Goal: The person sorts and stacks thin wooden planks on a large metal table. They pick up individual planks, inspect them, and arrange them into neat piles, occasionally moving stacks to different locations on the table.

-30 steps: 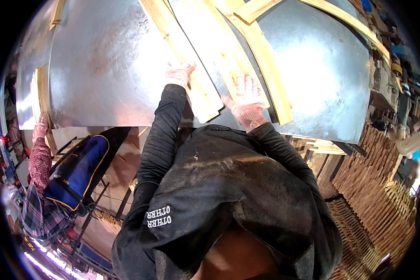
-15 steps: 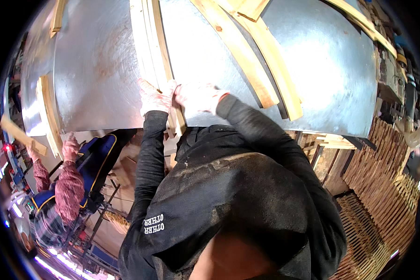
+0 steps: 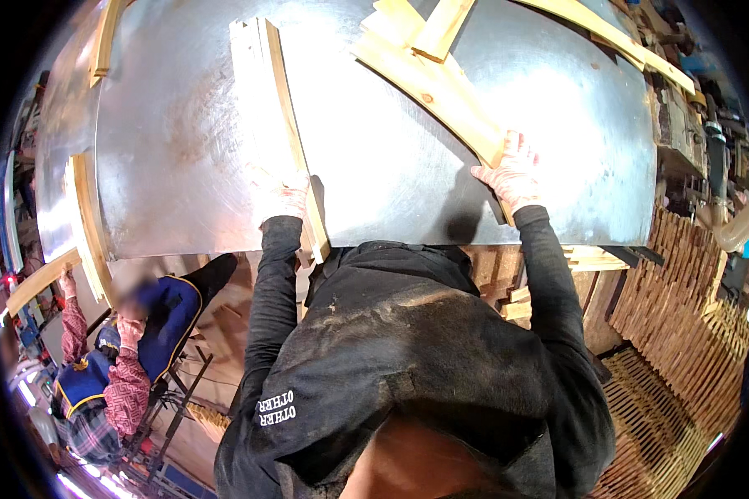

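My left hand [image 3: 283, 198], in a pale reddish-white glove, spans the near part of a stack of long wooden boards [image 3: 285, 100] standing side by side on the metal tabletop [image 3: 366, 175]. Glare washes out some of its fingers. On the right, my right hand [image 3: 513, 173], gloved alike, grips the near end of a pair of wooden boards [image 3: 441, 91], thumb on their left side and fingers over the right. These boards slant away to the upper left. A shorter wooden piece [image 3: 443, 29] lies across their far part.
More boards [image 3: 607, 32] lie along the far right edge. At the left, a co-worker [image 3: 129, 349] handles a wooden strip [image 3: 42, 279] beside another stack of boards [image 3: 87, 216]. Slatted wood stacks [image 3: 666, 308] stand at the lower right, with machinery [image 3: 711, 166] beyond.
My right hand has left the left stack and moved right onto the slanted boards, which now lie together instead of apart. My left hand stays at its stack. The co-worker's strip has tilted.
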`<act>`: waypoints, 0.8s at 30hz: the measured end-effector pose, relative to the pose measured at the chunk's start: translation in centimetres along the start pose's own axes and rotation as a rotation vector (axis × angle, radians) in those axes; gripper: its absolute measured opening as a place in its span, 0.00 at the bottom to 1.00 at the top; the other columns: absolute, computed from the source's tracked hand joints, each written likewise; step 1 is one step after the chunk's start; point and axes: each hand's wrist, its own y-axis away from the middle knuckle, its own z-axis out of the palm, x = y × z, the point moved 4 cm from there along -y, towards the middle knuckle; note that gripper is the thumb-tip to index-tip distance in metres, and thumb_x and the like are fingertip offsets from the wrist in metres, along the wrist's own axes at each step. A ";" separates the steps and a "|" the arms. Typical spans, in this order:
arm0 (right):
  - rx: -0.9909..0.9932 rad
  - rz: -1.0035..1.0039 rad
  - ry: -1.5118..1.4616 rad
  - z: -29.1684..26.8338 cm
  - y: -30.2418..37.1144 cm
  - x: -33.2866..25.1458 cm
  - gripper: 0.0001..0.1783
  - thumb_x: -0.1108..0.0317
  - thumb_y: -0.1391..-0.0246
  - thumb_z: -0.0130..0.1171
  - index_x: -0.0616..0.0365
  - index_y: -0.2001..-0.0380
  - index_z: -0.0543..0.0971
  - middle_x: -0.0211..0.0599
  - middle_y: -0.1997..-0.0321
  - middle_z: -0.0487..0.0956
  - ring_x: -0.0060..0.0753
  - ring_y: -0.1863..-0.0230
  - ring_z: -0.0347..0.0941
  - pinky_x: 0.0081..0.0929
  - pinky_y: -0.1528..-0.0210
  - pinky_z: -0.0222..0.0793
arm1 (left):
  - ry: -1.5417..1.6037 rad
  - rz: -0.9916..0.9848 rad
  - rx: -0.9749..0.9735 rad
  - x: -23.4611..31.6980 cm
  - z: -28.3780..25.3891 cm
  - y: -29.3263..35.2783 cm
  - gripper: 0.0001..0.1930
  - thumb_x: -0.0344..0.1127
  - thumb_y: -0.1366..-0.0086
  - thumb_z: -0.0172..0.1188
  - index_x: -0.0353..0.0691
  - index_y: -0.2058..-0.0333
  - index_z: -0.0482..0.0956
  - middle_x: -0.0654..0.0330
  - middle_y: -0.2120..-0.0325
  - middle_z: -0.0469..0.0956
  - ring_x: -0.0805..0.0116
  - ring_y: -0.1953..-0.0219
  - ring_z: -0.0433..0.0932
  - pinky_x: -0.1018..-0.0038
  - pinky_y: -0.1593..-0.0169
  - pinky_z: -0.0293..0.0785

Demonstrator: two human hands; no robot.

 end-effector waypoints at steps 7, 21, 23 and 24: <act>-0.221 -0.040 -0.577 1.2 -1.3 0.4 0.60 0.49 0.59 0.71 0.58 0.29 0.49 0.57 0.32 0.61 0.51 0.32 0.60 0.40 0.33 0.59 | 0.135 0.030 -0.042 -1.7 1.2 -1.4 0.57 0.55 0.49 0.68 0.37 0.31 0.42 0.37 0.38 0.60 0.46 0.38 0.66 0.59 0.37 0.65; -0.816 -0.202 -1.690 1.0 -2.4 -21.2 0.25 0.66 0.50 0.67 0.65 0.51 0.75 0.42 0.56 0.80 0.31 0.53 0.77 0.28 0.46 0.72 | 0.019 0.132 0.031 -4.6 -4.2 -4.3 0.53 0.55 0.48 0.66 0.37 0.33 0.47 0.37 0.46 0.70 0.43 0.46 0.74 0.56 0.44 0.72; -0.533 -0.325 -1.014 -0.8 -1.4 -26.0 0.23 0.65 0.49 0.64 0.65 0.51 0.75 0.41 0.57 0.80 0.30 0.54 0.76 0.29 0.47 0.71 | 0.169 0.138 -0.070 -4.9 -2.4 -4.5 0.54 0.56 0.47 0.68 0.31 0.34 0.46 0.35 0.43 0.66 0.42 0.42 0.69 0.58 0.40 0.67; -0.619 -0.113 -0.973 1.3 -1.6 -27.3 0.21 0.65 0.49 0.62 0.65 0.53 0.76 0.44 0.57 0.80 0.34 0.55 0.76 0.31 0.47 0.71 | 0.100 0.077 -0.089 -3.4 -3.1 -3.5 0.55 0.59 0.47 0.66 0.32 0.33 0.45 0.35 0.42 0.65 0.41 0.41 0.68 0.57 0.40 0.67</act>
